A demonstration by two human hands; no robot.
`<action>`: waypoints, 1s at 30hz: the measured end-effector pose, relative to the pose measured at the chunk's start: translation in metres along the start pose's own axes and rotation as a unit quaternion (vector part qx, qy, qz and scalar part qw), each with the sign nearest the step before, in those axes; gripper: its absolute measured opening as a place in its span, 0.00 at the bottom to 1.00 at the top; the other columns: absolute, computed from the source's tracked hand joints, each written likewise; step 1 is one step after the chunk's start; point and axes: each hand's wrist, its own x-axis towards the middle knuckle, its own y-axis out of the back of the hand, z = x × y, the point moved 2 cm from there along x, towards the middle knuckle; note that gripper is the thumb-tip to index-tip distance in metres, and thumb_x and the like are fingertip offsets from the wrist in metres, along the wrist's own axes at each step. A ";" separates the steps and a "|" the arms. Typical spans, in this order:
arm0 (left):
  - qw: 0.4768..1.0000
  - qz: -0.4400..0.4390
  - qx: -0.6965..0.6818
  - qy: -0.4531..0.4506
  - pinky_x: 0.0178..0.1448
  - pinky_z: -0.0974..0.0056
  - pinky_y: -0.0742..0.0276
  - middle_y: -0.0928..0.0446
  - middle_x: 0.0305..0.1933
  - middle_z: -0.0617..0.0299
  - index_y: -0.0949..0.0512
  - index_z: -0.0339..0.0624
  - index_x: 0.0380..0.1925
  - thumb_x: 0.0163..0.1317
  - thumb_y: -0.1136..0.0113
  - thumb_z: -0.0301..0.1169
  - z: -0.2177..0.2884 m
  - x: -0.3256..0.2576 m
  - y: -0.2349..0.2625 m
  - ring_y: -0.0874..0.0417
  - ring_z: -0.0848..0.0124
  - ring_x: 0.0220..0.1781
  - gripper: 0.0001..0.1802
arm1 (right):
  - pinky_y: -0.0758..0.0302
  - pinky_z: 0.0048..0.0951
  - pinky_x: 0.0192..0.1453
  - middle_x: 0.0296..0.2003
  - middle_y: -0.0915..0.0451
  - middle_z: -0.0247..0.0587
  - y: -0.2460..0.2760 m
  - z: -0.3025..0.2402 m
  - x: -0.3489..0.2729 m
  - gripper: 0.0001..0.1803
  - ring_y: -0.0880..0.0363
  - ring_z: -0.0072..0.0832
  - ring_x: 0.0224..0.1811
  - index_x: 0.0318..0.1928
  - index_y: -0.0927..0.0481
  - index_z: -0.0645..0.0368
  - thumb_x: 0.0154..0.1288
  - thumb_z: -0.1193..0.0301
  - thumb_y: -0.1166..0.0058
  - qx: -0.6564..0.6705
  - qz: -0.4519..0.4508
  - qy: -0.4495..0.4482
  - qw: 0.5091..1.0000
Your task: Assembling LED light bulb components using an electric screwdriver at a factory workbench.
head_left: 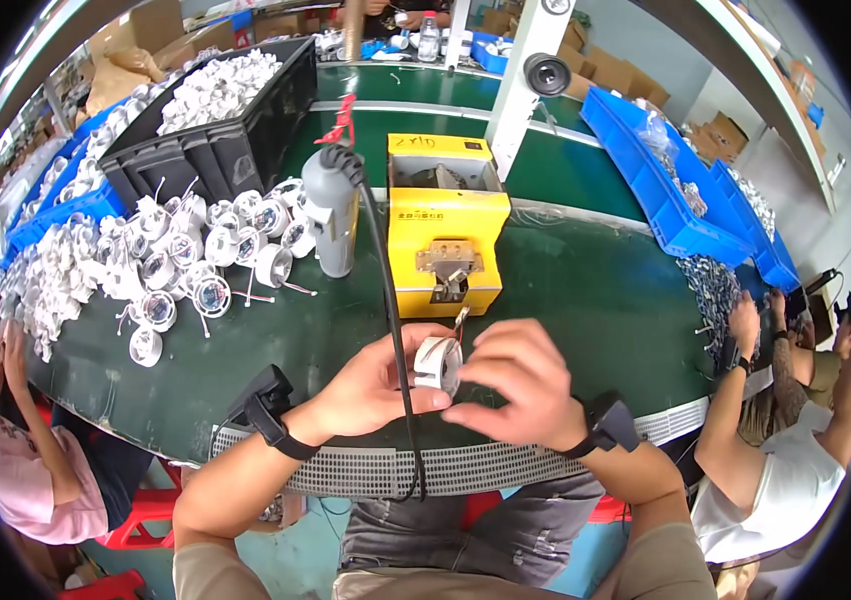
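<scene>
My left hand (pixel 376 385) is closed on a small white round plastic housing (pixel 428 366), tilted on its side at the near middle of the bench. Short thin wires (pixel 462 320) stick up from its top. My right hand (pixel 526 390) is at the housing's right side, its fingers bent and thumb apart; the fingertips come up to the rim, though I cannot tell whether they touch it. Just beyond the hands stands a yellow machine (pixel 494 245) with a metal fitting (pixel 451 260) on its front. A black cable (pixel 392 290) hangs across in front of my left hand.
Left of the machine is a grey bottle-shaped tool (pixel 331 215). Several white housings with wires (pixel 211 295) lie heaped on the left, before a black crate (pixel 181 160). Blue bins (pixel 656 190) and a dark parts pile (pixel 708 300) are right. Co-workers sit both sides.
</scene>
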 end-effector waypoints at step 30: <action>0.975 0.043 -0.191 0.103 0.47 0.61 0.22 0.23 0.50 0.52 0.36 0.34 0.62 0.72 0.58 0.48 0.002 0.001 0.014 0.19 0.62 0.46 0.30 | 0.30 0.27 0.39 0.31 0.23 0.41 -0.019 0.033 -0.029 0.06 0.24 0.28 0.36 0.29 0.21 0.65 0.63 0.76 0.44 0.266 -0.108 -0.247 0.926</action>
